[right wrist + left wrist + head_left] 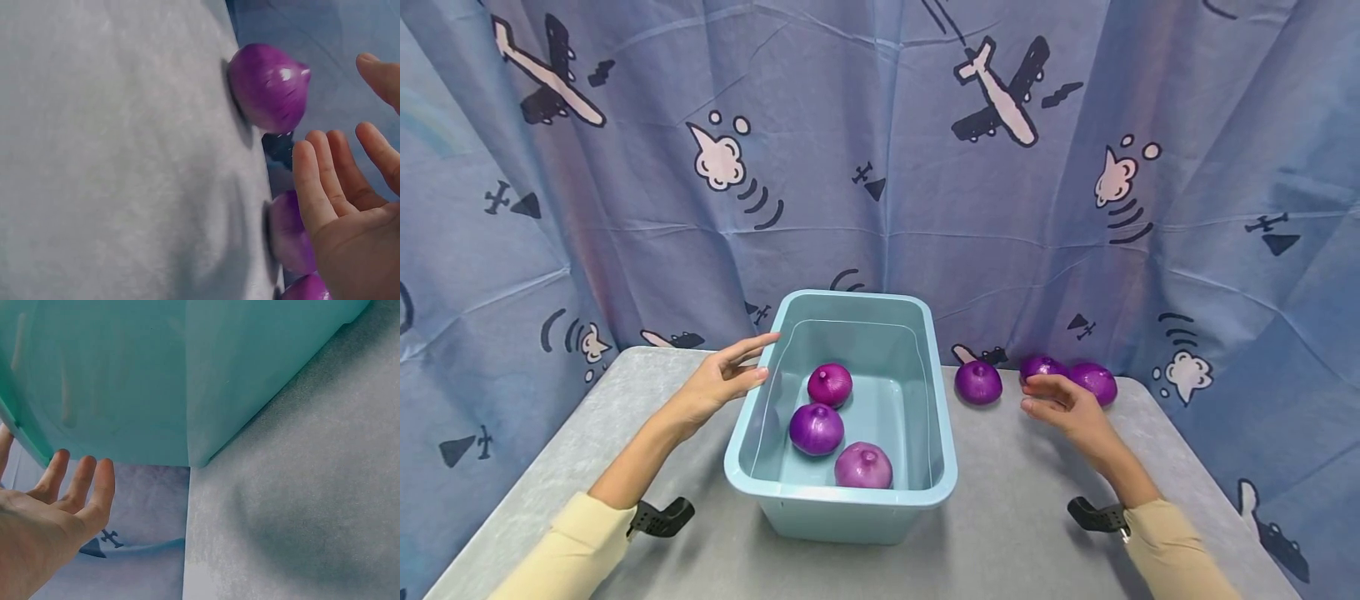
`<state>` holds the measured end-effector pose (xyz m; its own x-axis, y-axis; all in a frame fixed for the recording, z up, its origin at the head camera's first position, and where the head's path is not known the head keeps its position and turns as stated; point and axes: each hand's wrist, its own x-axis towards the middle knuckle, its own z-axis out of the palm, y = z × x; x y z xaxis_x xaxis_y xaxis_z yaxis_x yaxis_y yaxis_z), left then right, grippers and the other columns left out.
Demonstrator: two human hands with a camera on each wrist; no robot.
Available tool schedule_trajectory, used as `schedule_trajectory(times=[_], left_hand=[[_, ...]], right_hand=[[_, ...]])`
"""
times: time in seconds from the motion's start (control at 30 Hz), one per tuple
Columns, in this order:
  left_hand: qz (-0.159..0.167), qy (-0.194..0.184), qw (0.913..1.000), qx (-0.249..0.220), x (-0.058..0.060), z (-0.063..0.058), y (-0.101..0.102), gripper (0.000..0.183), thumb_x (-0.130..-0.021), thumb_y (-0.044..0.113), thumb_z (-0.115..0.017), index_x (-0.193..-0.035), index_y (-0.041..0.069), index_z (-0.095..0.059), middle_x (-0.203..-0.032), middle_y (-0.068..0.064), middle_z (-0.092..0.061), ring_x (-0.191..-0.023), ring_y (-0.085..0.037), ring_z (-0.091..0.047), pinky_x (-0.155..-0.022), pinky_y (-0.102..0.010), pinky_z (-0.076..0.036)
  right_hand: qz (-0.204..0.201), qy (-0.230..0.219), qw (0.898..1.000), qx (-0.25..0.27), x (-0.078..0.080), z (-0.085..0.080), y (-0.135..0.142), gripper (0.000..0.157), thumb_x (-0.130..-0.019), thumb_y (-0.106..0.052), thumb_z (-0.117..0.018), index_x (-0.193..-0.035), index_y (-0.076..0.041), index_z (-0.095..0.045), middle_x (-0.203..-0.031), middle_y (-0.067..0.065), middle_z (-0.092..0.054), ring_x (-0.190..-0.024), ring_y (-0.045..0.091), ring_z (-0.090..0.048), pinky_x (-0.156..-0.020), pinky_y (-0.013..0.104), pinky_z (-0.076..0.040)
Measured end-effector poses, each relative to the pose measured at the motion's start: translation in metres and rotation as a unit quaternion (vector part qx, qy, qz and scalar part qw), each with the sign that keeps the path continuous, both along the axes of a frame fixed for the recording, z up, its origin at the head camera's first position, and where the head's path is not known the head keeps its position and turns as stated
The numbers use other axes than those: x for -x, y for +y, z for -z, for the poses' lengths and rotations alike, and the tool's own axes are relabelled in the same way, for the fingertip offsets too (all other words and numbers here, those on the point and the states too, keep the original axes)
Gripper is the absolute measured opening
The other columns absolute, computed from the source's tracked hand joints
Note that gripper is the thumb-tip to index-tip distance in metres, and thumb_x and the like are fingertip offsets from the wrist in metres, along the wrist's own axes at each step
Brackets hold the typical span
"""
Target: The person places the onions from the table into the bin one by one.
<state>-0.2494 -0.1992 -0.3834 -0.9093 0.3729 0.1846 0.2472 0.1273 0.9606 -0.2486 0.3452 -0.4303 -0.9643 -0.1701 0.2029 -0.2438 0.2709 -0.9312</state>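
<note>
A light blue plastic bin (842, 517) stands on the table, with three red onions inside: one toward the back (830, 385), one in the middle (816, 429) and a paler one (863, 467) near the front wall. My left hand (711, 387) is at the bin's left rim, its fingertips right at the edge; the left wrist view shows its fingers (81, 484) extended by the bin's wall. Over on the right, my right hand (1071, 412) hovers with spread fingers, holding nothing. Close to it lie three more red onions: a nearer-left one (978, 382), a partly hidden one (1042, 367) and a right one (1093, 382).
The grey table (1000, 508) ends just behind the loose onions. A blue curtain (880, 167) printed with airplanes hangs along the back and sides. Dark straps (658, 518) circle both wrists.
</note>
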Motion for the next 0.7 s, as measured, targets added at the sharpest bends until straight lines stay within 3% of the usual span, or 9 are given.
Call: schedule_trajectory(times=[0.13,0.27,0.4,0.53,0.7], left_hand=[[0.000,0.001,1.0000,0.000,0.001,0.001,-0.001,0.058,-0.100,0.020,-0.067,-0.154,0.016,-0.047,-0.154,-0.017,-0.040,-0.130,-0.033,-0.050,-0.096,-0.043,-0.048],[0.001,0.001,1.0000,-0.002,0.001,0.001,-0.001,0.057,-0.100,0.019,-0.067,-0.154,0.016,-0.047,-0.153,-0.017,-0.042,-0.128,-0.033,-0.052,-0.095,-0.041,-0.049],[0.005,0.000,1.0000,-0.005,0.001,0.002,-0.001,0.057,-0.100,0.018,-0.066,-0.154,0.015,-0.047,-0.153,-0.017,-0.042,-0.127,-0.033,-0.053,-0.094,-0.039,-0.050],[0.008,0.002,0.9999,-0.008,0.001,0.003,-0.001,0.057,-0.100,0.018,-0.066,-0.154,0.014,-0.046,-0.153,-0.018,-0.042,-0.126,-0.033,-0.054,-0.093,-0.038,-0.050],[0.007,0.005,0.9999,-0.007,0.001,0.003,-0.001,0.057,-0.101,0.018,-0.065,-0.154,0.013,-0.046,-0.152,-0.018,-0.043,-0.126,-0.034,-0.054,-0.094,-0.040,-0.050]], right_hand=[[0.006,-0.002,1.000,-0.009,0.006,0.010,0.002,0.055,-0.095,-0.005,-0.073,-0.138,0.013,-0.046,-0.126,0.019,-0.062,-0.104,0.010,-0.066,-0.084,0.023,-0.053],[0.009,-0.015,0.999,-0.030,0.010,0.015,0.001,0.063,-0.094,-0.008,-0.076,-0.145,0.009,-0.043,-0.138,0.034,-0.048,-0.117,0.029,-0.063,-0.085,0.023,-0.052],[0.015,-0.028,0.997,-0.076,0.016,0.018,-0.002,0.074,-0.093,-0.016,-0.078,-0.151,0.002,-0.037,-0.147,0.033,-0.042,-0.129,0.046,-0.050,-0.096,0.034,-0.049],[0.018,-0.037,0.995,-0.090,0.022,0.021,-0.005,0.082,-0.092,-0.018,-0.079,-0.155,0.001,-0.030,-0.151,0.032,-0.038,-0.133,0.048,-0.045,-0.105,0.054,-0.038],[0.006,-0.045,0.997,-0.065,0.029,0.026,-0.009,0.086,-0.091,-0.012,-0.078,-0.158,0.002,-0.024,-0.153,0.033,-0.034,-0.135,0.049,-0.041,-0.107,0.053,-0.035]])
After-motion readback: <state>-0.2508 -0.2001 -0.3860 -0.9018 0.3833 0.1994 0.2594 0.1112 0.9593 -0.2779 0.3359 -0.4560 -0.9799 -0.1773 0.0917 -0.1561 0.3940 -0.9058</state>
